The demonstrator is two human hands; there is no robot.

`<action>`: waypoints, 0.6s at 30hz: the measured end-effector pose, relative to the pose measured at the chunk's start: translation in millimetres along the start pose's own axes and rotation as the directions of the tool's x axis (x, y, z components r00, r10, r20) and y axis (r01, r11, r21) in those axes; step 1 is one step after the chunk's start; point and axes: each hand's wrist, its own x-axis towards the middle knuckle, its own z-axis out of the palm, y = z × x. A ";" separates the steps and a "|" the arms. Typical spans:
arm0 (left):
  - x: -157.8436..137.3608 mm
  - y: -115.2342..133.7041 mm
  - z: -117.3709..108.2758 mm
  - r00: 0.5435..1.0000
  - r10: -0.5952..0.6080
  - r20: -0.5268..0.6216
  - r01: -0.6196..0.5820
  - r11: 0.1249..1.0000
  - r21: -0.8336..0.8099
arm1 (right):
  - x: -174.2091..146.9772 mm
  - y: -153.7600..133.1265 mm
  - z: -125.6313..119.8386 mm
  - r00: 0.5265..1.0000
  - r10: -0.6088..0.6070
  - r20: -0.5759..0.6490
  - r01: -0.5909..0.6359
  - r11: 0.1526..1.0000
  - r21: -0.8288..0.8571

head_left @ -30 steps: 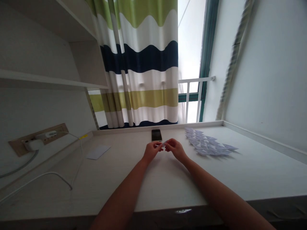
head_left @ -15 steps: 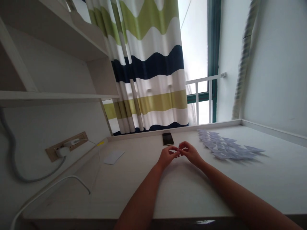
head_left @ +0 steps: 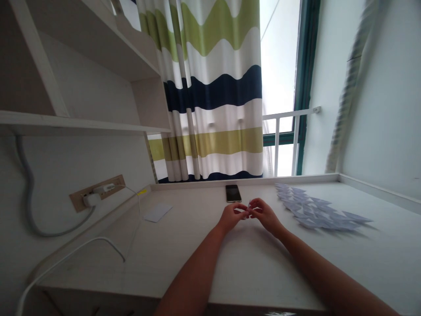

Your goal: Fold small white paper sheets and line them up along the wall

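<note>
Close together over the white desk, my left hand and my right hand meet at the fingertips. Both are closed in a pinch on a small piece of white paper; only a thin sliver of it shows, and the fingers hide the rest. Just beyond my left hand lies a dark-screened phone. To the right of my right hand, several pointed folded paper pieces lie in overlapping rows. A flat stack or sheet of white paper rests on the left side.
A white cable trails over the desk's left side. Plugs sit in a wall socket panel at the left, below a shelf. A striped curtain and a white railing stand behind the desk's raised back edge.
The camera view has shifted, so the scene sits slightly farther right. My fingers have changed position a little, and a sliver of white paper now shows above the fingertips.
</note>
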 end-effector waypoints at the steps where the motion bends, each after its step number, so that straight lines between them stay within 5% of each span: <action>1: -0.1 0.0 0.1 1.000 0.004 0.006 -0.004 1.000 -0.002 | 0.2 0.4 0.0 1.000 0.003 -0.013 -0.003 1.000 0.009; 18: -2.6 2.5 -3.4 0.999 0.018 0.031 -0.019 0.999 0.028 | -3.2 -1.4 -0.6 0.999 0.037 0.009 -0.037 0.999 0.016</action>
